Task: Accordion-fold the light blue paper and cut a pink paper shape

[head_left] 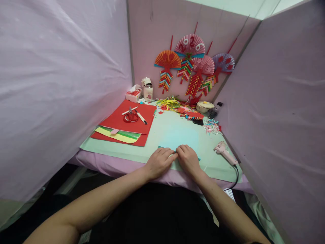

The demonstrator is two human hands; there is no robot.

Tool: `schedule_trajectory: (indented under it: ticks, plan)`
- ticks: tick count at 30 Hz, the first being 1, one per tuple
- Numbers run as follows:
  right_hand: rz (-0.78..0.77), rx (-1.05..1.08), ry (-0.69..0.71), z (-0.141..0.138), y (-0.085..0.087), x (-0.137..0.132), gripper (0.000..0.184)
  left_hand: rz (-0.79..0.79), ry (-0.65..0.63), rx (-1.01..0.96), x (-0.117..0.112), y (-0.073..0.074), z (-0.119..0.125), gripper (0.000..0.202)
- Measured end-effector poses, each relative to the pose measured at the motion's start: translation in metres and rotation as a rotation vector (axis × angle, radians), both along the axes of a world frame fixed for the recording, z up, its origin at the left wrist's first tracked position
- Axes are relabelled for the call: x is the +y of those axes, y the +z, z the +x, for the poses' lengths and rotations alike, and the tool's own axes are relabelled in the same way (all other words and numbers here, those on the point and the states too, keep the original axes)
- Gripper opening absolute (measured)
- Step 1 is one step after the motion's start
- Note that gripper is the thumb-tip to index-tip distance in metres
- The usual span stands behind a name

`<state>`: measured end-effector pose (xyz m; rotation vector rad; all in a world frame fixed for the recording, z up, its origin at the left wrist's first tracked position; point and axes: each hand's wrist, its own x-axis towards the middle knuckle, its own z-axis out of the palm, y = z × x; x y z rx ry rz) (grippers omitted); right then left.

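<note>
A sheet of light blue paper (179, 134) lies on the pale green table cover in front of me. Along its near edge runs a narrow folded strip in a darker blue. My left hand (159, 162) is closed, its fingertips on that folded edge left of the middle. Beside it, almost touching, my right hand (187, 157) grips the same edge with its fingers curled. Both thumbs and the part of the fold under the hands are hidden.
Red card sheets (114, 118) at the left carry red-handled scissors (131, 116), a pen and a cutter. A hot glue gun (225, 153) with a cable lies at right. Behind are paper scraps (213, 126), a lidded bowl (204, 107), a bottle (148, 91) and hanging paper fans (190, 45).
</note>
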<state>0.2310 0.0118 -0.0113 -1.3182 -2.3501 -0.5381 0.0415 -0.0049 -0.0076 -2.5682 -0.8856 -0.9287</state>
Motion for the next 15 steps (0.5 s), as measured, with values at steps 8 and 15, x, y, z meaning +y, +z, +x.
schedule_trajectory:
  ticks: [8, 15]
  plan:
    - [-0.025, 0.082, 0.015, 0.009, -0.009, -0.003, 0.020, -0.271, 0.166, 0.307, 0.030, 0.005, 0.024, 0.017]
    - [-0.098, 0.043, -0.020, 0.024, -0.004, -0.009, 0.017, -0.285, 0.184, 0.397, 0.028, 0.009, 0.010, 0.014]
